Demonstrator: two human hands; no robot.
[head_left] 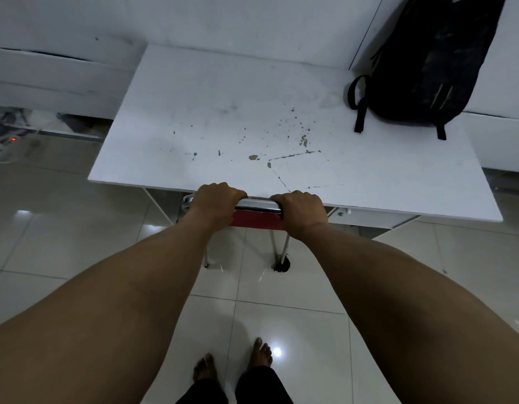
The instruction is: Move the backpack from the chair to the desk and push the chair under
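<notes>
A black backpack (424, 62) lies on the far right of the white desk (223, 118), leaning against the wall. The chair (257, 209) has a chrome top rail and a red backrest; most of it sits under the desk's near edge, with only the back and two rear legs showing. My left hand (216, 207) grips the left part of the chrome rail. My right hand (300, 212) grips its right end. Both arms are stretched forward.
The desk top is scratched and chipped near the middle. A white wall runs behind it. At the far left, cables and a red light (13, 139) lie on the floor under a white ledge. Glossy tiles (77, 228) surround me, and my bare feet (232, 364) stand below.
</notes>
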